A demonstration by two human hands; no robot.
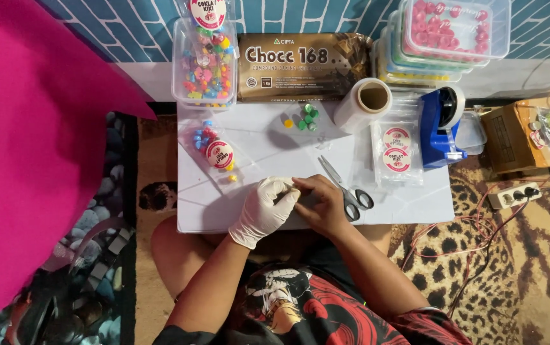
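One white board [255, 214], landmark for all. On it: one pair of scissors [345, 188], one clear film roll [365, 102], one blue tape dispenser [442, 124] at its right edge, one filled sweet pouch [214, 150], two round stickers [396, 148] on empty pouches. Behind it: one brown chocolate block [300, 67], one sweets tub [203, 64]. Right of it: one cardboard box [521, 134], one power strip [514, 195]. Two hands: left hand [265, 207] gloved, right hand [326, 204] bare.

White glove [262, 214], blue tape dispenser [440, 128], leopard-print rug [530, 255].
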